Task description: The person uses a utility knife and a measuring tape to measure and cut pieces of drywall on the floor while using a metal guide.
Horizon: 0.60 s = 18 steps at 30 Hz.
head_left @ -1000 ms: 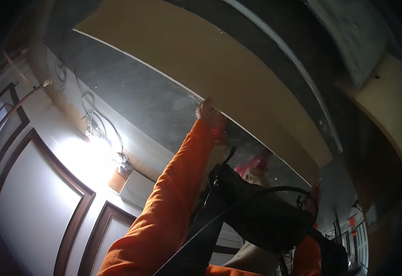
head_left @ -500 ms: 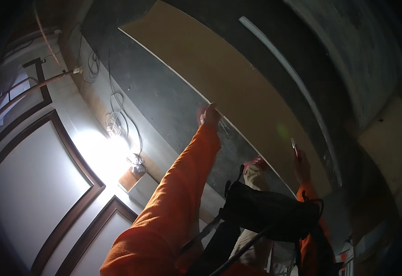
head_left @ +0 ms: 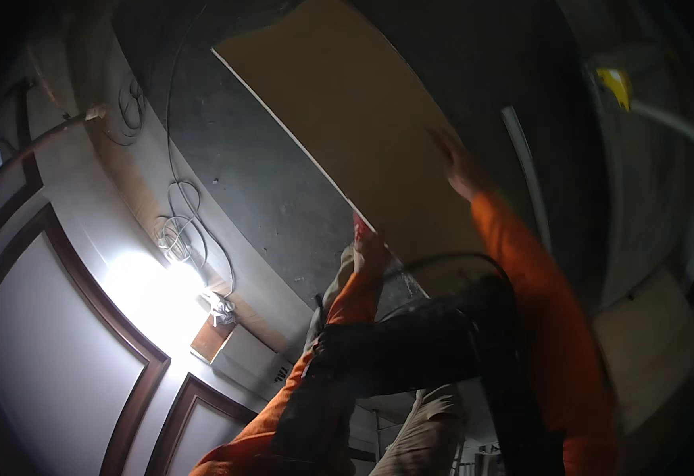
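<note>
Dark surface [head_left: 240,170] borders the board's [head_left: 355,119] edges near left hand [head_left: 370,254] and right hand [head_left: 459,170].

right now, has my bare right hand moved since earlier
Yes, up the picture: your bare right hand now shows well above the level of the glaring white light; earlier it was about level or lower.

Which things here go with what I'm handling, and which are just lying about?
In use:
Brown board
Left hand, at its edge
Right hand, by its opposite edge

Apparently lying about:
Pale strip
Coiled cable
Yellow object, too unclear to name
</note>
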### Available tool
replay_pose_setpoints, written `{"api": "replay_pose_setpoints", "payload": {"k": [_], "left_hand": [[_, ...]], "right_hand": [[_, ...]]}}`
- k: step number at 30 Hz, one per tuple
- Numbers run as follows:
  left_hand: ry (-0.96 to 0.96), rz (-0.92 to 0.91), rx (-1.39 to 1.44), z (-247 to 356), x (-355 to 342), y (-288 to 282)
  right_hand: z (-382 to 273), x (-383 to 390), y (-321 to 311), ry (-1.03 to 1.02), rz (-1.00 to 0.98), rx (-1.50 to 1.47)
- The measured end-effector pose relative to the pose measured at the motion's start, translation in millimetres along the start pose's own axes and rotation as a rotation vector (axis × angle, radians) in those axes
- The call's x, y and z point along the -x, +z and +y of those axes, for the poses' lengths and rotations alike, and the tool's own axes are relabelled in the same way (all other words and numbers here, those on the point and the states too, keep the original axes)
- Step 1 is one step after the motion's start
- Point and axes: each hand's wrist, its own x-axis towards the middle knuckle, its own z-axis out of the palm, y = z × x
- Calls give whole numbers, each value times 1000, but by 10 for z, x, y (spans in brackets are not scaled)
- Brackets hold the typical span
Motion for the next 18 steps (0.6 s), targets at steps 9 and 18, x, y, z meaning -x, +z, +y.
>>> {"api": "replay_pose_setpoints", "payload": {"k": [9, 18], "left_hand": [[-153, -68, -246, 57, 176, 159], [-160, -96, -355, 127, 154, 318]], "right_hand": [[-1415, -2977, 676, -73, -10, -124], [-2112, -3706, 1034, -300, 90, 267]]}}
